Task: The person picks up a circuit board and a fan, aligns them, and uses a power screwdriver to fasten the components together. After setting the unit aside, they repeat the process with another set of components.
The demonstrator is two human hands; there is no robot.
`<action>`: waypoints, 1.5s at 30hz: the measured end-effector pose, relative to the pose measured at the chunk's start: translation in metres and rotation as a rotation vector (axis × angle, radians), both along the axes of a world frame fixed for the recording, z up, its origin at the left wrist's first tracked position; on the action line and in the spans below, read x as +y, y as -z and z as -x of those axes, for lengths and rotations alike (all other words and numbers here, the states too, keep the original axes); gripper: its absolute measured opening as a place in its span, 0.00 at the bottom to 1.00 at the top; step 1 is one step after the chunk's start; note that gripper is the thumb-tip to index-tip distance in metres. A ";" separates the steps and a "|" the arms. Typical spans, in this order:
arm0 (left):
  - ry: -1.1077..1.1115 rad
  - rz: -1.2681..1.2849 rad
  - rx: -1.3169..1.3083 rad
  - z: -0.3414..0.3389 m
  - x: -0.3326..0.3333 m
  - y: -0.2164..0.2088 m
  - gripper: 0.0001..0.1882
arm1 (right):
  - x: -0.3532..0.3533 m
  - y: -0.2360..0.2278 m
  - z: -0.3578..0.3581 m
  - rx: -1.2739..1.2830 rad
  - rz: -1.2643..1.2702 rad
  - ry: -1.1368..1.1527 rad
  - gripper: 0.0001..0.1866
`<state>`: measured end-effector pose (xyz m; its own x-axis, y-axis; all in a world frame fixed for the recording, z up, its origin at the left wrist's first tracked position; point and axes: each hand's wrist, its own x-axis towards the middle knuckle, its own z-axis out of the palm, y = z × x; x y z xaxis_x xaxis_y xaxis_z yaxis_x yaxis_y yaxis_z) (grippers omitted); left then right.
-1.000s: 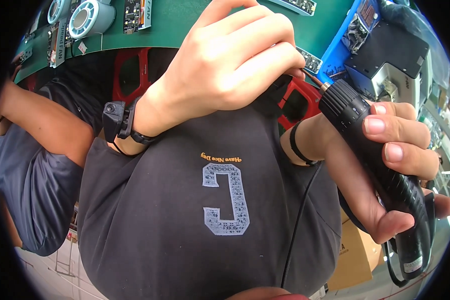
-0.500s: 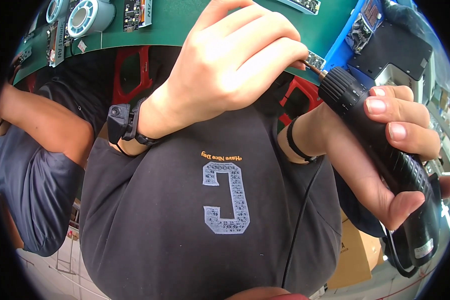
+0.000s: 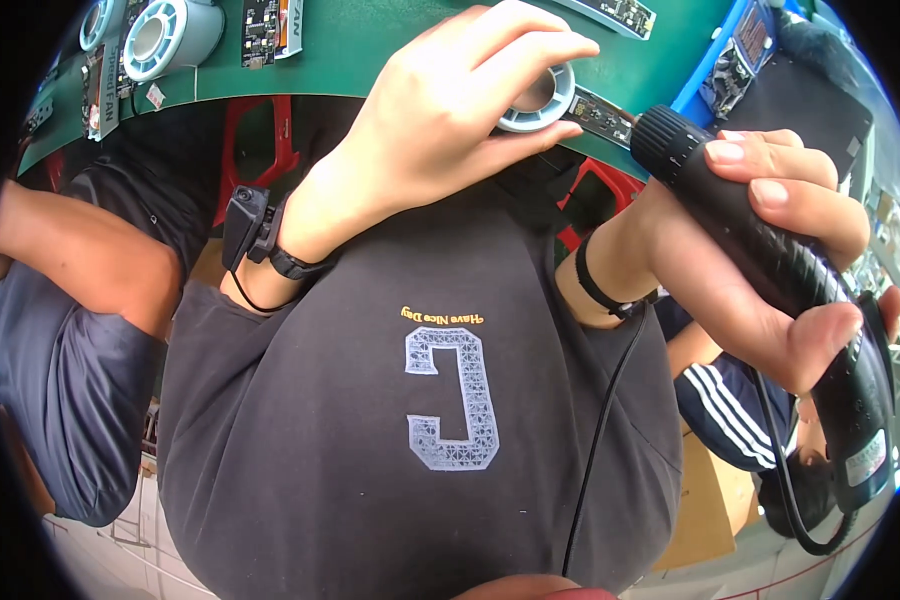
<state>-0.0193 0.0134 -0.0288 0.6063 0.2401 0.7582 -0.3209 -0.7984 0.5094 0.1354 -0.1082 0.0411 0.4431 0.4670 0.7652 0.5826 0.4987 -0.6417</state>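
My left hand (image 3: 440,115) is over the green table's near edge, thumb and fingers closed around a round, light-blue fan housing (image 3: 563,95). The hand hides much of this housing. A dark circuit board (image 3: 602,120) extends from beside it toward the right. In my right hand (image 3: 715,280) is a black electric screwdriver (image 3: 760,235), its fingers wrapped around the body. The driver slants, with its ribbed nose up and to the left. Its tip meets or overlaps the right end of the board; contact cannot be made out.
Another round housing (image 3: 170,40) and a circuit-board strip (image 3: 262,35) lie on the green table (image 3: 340,60). A blue bin (image 3: 700,88) stands at right, near a black flat box (image 3: 815,120). People sit at left (image 3: 80,400) and right (image 3: 725,415). Red stools (image 3: 258,150) are below.
My left fingers have drawn back from the screwdriver's bit and spread around the housing, which now shows. The screwdriver's nose has shifted slightly up and left.
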 end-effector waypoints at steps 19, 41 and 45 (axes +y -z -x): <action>0.043 -0.017 -0.155 -0.014 0.002 0.007 0.21 | 0.009 0.007 0.020 0.053 -0.003 0.027 0.20; 0.098 0.022 -0.174 -0.015 0.005 0.039 0.22 | 0.023 0.022 0.034 0.103 0.006 0.051 0.17; 0.096 -0.020 -0.184 -0.014 0.008 0.043 0.24 | 0.022 0.017 0.037 0.112 0.004 0.049 0.19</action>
